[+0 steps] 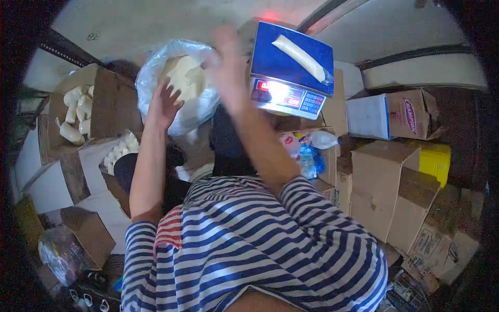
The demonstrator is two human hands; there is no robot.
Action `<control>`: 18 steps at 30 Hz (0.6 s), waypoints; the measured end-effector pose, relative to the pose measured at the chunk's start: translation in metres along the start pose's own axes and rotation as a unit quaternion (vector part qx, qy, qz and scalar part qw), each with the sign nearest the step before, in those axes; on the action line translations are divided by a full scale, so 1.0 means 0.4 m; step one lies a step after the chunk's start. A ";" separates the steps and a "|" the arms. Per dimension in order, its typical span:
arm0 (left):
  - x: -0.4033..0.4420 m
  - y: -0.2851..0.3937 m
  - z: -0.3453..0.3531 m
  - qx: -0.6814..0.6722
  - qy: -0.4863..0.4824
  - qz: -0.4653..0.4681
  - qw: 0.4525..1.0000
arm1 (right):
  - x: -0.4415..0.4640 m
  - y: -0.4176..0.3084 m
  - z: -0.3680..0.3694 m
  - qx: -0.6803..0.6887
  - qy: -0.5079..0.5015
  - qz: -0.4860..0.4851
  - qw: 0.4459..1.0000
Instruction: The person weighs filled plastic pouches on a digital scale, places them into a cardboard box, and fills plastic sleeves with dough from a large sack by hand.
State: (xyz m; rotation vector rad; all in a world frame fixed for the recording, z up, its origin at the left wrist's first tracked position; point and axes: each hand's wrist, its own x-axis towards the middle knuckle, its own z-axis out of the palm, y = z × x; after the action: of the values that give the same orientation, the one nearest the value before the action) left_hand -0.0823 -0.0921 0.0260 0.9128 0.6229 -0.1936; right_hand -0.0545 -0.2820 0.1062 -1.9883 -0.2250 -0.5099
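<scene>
A clear plastic bag (187, 122) full of pale powder (183, 75) stands open in front of me. Over its left part is my left hand (165, 104), fingers apart and nothing in it. My right hand (226, 65) is smeared by motion between the bag and the scale; its fingers cannot be made out clearly. On the blue plate of the digital scale (265, 57) lies a long, narrow clear packet (299, 56) of pale powder, slanting down to the right. The scale's red display is lit, with a bright glare over it.
At the left, a cardboard box (112, 106) holds several filled white packets (83, 106). More packets (122, 151) sit in a box nearer me. Bottles (323, 139), cardboard boxes (382, 182) and a yellow container (435, 161) stand at the right.
</scene>
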 end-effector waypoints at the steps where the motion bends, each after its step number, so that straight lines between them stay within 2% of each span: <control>1: 0.012 0.039 0.026 -0.048 -0.045 -0.015 0.998 | -0.044 -0.038 0.095 0.134 -0.079 0.071 0.985; 2: 0.014 0.085 0.048 -0.096 -0.088 -0.032 0.991 | -0.101 0.004 0.217 0.236 -0.139 0.031 0.961; 4: -0.007 0.215 0.096 -0.011 -0.018 0.034 0.999 | -0.197 0.138 0.367 0.073 -0.218 0.080 0.970; 5: -0.048 0.292 0.110 -0.045 -0.068 0.052 0.995 | -0.214 0.175 0.378 0.073 -0.218 0.079 0.970; 6: -0.082 0.355 0.119 -0.076 -0.120 0.072 0.987 | -0.220 0.205 0.388 0.119 -0.234 0.164 0.951; 8: -0.086 0.394 0.121 0.052 -0.096 0.235 0.966 | -0.256 0.243 0.388 0.204 -0.263 0.340 0.879; 9: -0.089 0.374 0.121 0.048 -0.093 0.239 0.965 | -0.242 0.224 0.369 0.241 -0.279 0.417 0.831; 10: -0.096 0.323 0.129 0.163 -0.081 0.294 0.938 | -0.218 0.193 0.372 0.361 -0.175 0.546 0.735; 11: -0.088 0.266 0.121 0.276 -0.068 0.344 0.895 | -0.158 0.104 0.350 0.463 -0.061 0.647 0.603; 12: -0.025 0.172 0.038 0.473 -0.133 0.432 0.756 | -0.105 0.048 0.307 0.605 -0.100 0.574 0.543; 13: 0.047 0.078 -0.058 0.638 -0.190 0.490 0.563 | -0.072 0.024 0.254 0.729 -0.135 0.483 0.466; 14: 0.035 0.028 -0.114 0.631 -0.108 0.344 0.686 | -0.060 0.059 0.222 0.730 -0.150 0.445 0.496; 15: 0.023 0.052 -0.151 0.856 -0.043 0.190 0.480 | -0.040 0.101 0.178 0.728 -0.164 0.404 0.529; 16: -0.001 0.067 -0.176 0.875 -0.009 0.162 0.456 | -0.014 0.068 0.074 0.540 -0.121 0.297 0.778; 17: -0.023 0.088 -0.200 0.891 0.032 0.134 0.433 | 0.021 0.029 -0.046 0.293 -0.071 0.156 0.940; 18: -0.045 0.121 -0.223 0.875 0.060 0.170 0.450 | 0.044 0.069 -0.140 0.359 0.019 0.191 0.914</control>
State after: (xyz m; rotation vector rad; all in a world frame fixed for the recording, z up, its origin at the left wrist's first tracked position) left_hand -0.1144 0.0058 0.0292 3.1132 0.0925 -0.4068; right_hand -0.0427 -0.3453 0.1134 -1.2519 0.0128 -0.1670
